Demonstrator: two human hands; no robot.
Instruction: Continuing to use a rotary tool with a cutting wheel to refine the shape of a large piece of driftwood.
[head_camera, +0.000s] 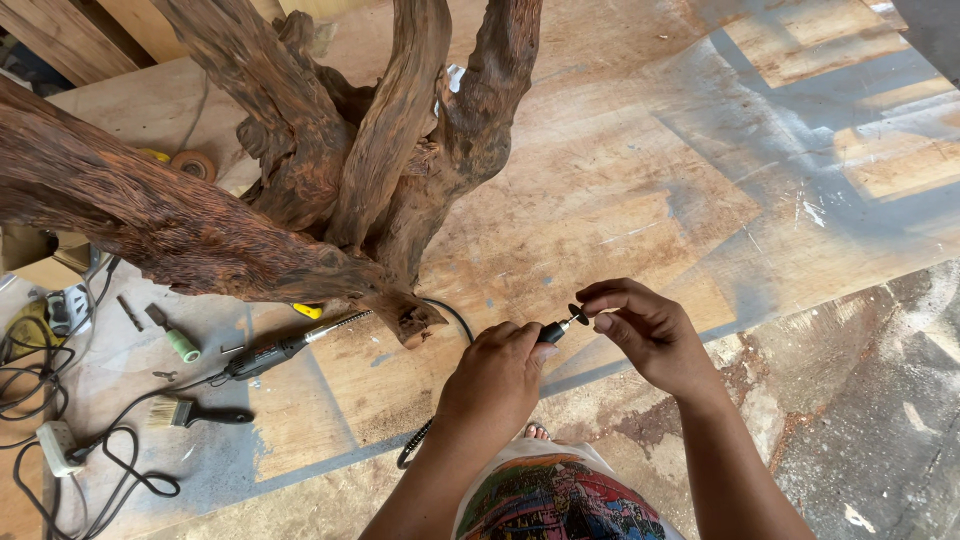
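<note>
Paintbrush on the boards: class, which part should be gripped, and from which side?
Grip the paintbrush by its dark handle, which points right, probably coming from above on that side. It lies flat, bristles to the left near the cables, with bare plywood floor around the handle.

Above the left hand (495, 375) rises a driftwood root (300, 170), reddish, rough and fibrous. The tool handpiece (553, 330) in that hand looks black matt plastic. Under both hands the plywood floor (620, 200) is pale, dusty, scuffed and dull.
</note>
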